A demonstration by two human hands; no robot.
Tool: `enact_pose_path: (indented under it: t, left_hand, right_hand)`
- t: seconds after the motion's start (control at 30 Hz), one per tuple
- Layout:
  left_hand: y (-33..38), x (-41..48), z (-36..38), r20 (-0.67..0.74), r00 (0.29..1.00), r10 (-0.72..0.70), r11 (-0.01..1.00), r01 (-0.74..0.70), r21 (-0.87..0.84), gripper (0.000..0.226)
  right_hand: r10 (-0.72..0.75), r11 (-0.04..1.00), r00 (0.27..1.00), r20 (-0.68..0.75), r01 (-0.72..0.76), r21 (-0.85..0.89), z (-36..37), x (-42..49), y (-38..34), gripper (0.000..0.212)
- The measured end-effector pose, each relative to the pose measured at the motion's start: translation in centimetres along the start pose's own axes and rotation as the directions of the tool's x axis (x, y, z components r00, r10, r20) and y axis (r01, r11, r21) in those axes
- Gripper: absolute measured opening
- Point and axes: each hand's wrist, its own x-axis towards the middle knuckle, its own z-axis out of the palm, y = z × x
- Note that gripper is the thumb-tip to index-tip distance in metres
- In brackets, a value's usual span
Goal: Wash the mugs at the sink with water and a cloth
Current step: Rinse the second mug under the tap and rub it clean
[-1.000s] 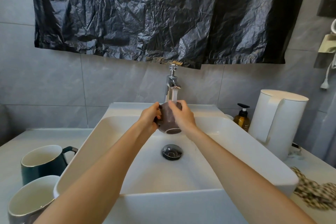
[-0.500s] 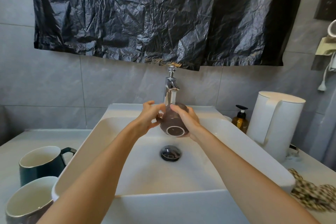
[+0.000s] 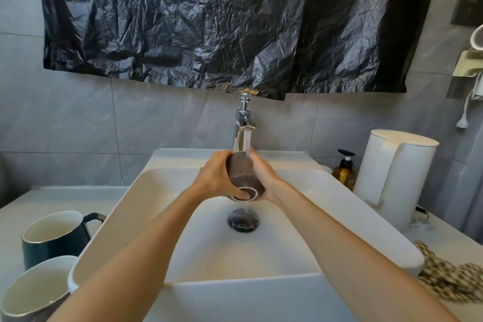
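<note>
- Lower left of the frame: a dark green mug [image 3: 56,239] and a pale mug [image 3: 34,293] stand upright on the table [image 3: 52,198], just beside the sink's [image 3: 109,238] left wall. Neither is under water. They look to be waiting their turn, though I cannot tell whether they are clean.
- Centre: the left hand [image 3: 217,178] is wrapped round the brown mug [image 3: 243,175], thumb on its base ring. The mug hangs over the basin, tipped with its base toward the camera, under the tap's [image 3: 243,125] running stream.
- Just right of it: the right hand [image 3: 264,175] clasps the mug's other side, fingers up by the water.
- My reading: one of three mugs is being rinsed, with bare hands only.
- Lower right: the checked cloth [image 3: 449,277] lies bunched on the table, well apart from both hands, so the wiping is probably yet to come.
</note>
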Motion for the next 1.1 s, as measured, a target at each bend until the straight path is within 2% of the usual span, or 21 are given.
enact_pose_path:
  t: [0.1,0.17,0.2,0.27,0.33,0.4,0.47,0.5,0.53,0.6,0.67,0.7,0.77,0.83,0.93,1.03,1.1]
  left_hand:
    - [-0.2,0.1,-0.3,-0.026,1.000,-0.013,1.000,0.013,-0.017,0.094]
    - [0.0,-0.1,-0.3,-0.044,0.999,0.005,1.000,-0.007,-0.030,0.095]
    - [0.2,-0.1,-0.3,-0.047,0.999,0.012,0.999,-0.014,-0.034,0.095]
    - [0.3,-0.3,-0.2,-0.048,0.999,0.014,0.999,-0.016,-0.047,0.094]
    - [0.2,-0.2,-0.1,-0.042,0.999,-0.006,0.996,0.003,-0.087,0.096]
    - [-0.1,-0.1,-0.1,-0.040,0.999,-0.029,0.994,0.024,-0.107,0.097]
    - [-0.2,-0.1,-0.3,-0.046,0.998,-0.035,0.995,0.031,-0.097,0.096]
    - [-0.3,-0.1,-0.3,-0.047,0.999,-0.024,0.996,0.020,-0.092,0.096]
    - [-0.4,-0.1,-0.2,-0.045,0.999,-0.008,0.996,0.004,-0.094,0.096]
    - [-0.2,-0.3,0.0,-0.032,0.999,0.013,0.993,-0.017,-0.119,0.095]
    - [0.0,-0.2,0.2,-0.026,1.000,0.002,0.982,-0.007,-0.187,0.095]
    - [0.0,-0.2,0.2,-0.019,1.000,-0.010,0.974,0.005,-0.226,0.095]
    - [-0.2,-0.1,0.0,0.005,0.999,-0.036,0.955,0.036,-0.295,0.093]
    - [-0.4,-0.1,0.1,0.033,0.998,-0.044,0.955,0.051,-0.291,0.093]
    - [0.1,-0.3,0.8,-0.021,1.000,0.002,0.999,-0.003,-0.043,0.100]
    - [0.5,-0.4,0.8,-0.037,0.999,0.025,1.000,-0.025,-0.013,0.104]
    - [0.6,-0.5,0.5,-0.012,0.999,0.042,0.999,-0.042,0.032,0.103]
  right_hand:
    - [-0.261,0.931,0.964,-0.045,0.239,-0.274,0.7,-0.3,0.3,0.055]
    - [-0.321,0.904,0.944,-0.069,0.284,-0.319,0.7,-0.5,-0.1,0.055]
    - [-0.275,0.933,0.958,-0.077,0.246,-0.261,0.6,-0.2,-0.4,0.055]
    - [-0.079,0.994,0.997,-0.026,0.077,-0.072,0.3,0.1,-0.8,0.059]
    - [0.031,0.999,0.999,0.038,-0.032,0.028,0.0,0.2,-0.6,0.062]
    - [-0.088,0.994,0.995,0.042,0.090,-0.056,0.1,0.1,0.1,0.058]
    - [-0.278,0.917,0.961,0.010,0.268,-0.295,0.6,0.0,0.7,0.060]
    - [-0.331,0.885,0.944,-0.018,0.303,-0.354,0.8,0.1,0.8,0.065]
    - [-0.328,0.894,0.944,-0.037,0.298,-0.333,0.9,0.1,0.5,0.067]
    - [-0.199,0.972,0.979,-0.041,0.192,-0.138,0.4,0.3,-0.1,0.066]
    - [-0.024,1.000,0.995,0.095,0.023,0.018,-0.7,0.1,-0.6,0.065]
    - [0.011,0.997,0.985,0.170,-0.023,0.068,-1.2,-0.1,-0.6,0.065]
    - [-0.017,0.993,0.967,0.256,-0.015,0.121,-1.7,-0.2,-0.2,0.064]
    - [-0.105,0.989,0.972,0.212,0.080,0.125,-1.5,-0.2,0.1,0.061]
    - [-0.227,0.974,0.974,0.024,0.227,0.006,-0.7,-0.5,0.0,0.045]
    - [-0.290,0.956,0.952,-0.098,0.284,-0.069,-0.1,-0.1,0.2,0.038]
    - [-0.289,0.954,0.949,-0.125,0.276,-0.113,0.1,0.3,0.4,0.040]
